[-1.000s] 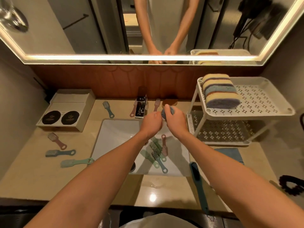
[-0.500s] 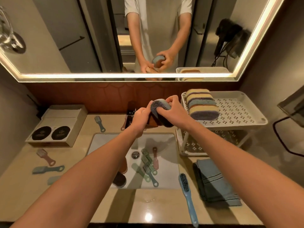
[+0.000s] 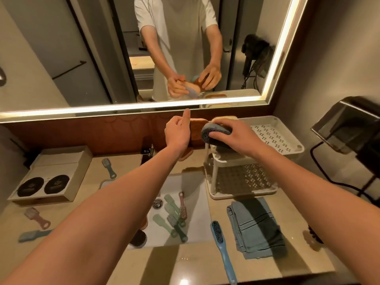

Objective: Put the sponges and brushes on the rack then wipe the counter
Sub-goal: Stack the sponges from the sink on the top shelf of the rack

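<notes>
A person stands at a bathroom counter (image 3: 205, 264), seen from above with both bare forearms reaching forward. The left hand (image 3: 177, 134) is raised in front of the wall below the mirror (image 3: 82, 48), its lower fingers curled round a brown sponge (image 3: 197, 131) while the forefinger points straight up. Just beside it, the right hand (image 3: 236, 137) grips a grey-blue sponge (image 3: 214, 131) from above, fingers and thumb wrapped round it. That sponge is held at the left front corner of the top shelf of a white perforated two-tier rack (image 3: 276, 138), and whether it touches the shelf cannot be told. The two sponges are touching or nearly so. The rack stands on the counter to the right of a white sink (image 3: 193, 186), in which several small green and pink brushes (image 3: 174, 214) lie together near the drain. A long blue brush (image 3: 221, 245) lies on the counter in front of the sink's right corner, next to a folded blue towel (image 3: 257, 225). To the left of the sink, a blue-grey brush (image 3: 109, 167), a pink brush (image 3: 37, 218) and a teal brush (image 3: 33, 235) lie apart on the counter, near an open box (image 3: 51, 175) holding two round black discs.
</notes>
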Tool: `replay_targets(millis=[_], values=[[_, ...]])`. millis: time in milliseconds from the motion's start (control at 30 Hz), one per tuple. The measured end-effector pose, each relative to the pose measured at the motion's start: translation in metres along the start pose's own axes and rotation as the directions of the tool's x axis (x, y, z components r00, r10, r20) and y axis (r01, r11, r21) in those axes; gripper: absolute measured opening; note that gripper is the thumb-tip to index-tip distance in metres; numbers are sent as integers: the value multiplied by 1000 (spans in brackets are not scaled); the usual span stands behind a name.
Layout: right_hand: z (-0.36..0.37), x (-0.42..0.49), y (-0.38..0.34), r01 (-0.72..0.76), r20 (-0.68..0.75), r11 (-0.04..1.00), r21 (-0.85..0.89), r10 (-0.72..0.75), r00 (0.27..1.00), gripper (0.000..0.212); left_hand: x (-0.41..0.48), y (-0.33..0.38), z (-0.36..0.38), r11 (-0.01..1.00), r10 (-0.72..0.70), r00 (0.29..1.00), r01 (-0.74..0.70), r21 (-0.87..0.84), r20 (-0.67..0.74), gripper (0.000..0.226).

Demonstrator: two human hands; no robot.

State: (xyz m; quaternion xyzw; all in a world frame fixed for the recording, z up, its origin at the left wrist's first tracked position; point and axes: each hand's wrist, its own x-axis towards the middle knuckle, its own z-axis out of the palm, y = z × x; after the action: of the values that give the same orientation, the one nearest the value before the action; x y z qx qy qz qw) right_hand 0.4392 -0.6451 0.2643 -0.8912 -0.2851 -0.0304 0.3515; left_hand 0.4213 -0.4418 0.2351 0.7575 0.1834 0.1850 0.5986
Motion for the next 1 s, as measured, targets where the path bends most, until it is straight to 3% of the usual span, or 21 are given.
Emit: replay_targets(millis=[333, 833, 1000], values=[[-20, -24, 46, -25, 71, 983, -184, 39, 997, 48, -5, 14, 35, 999, 36, 997, -33, -40, 71, 53], [6, -39, 59, 100, 53, 945, -312, -88, 995, 44, -13, 13, 52, 998, 43, 997, -45, 33, 71, 53], [22, -45, 66, 63, 46, 970, -235, -54, 998, 57, -17, 11, 56, 999, 37, 995, -37, -4, 87, 59]])
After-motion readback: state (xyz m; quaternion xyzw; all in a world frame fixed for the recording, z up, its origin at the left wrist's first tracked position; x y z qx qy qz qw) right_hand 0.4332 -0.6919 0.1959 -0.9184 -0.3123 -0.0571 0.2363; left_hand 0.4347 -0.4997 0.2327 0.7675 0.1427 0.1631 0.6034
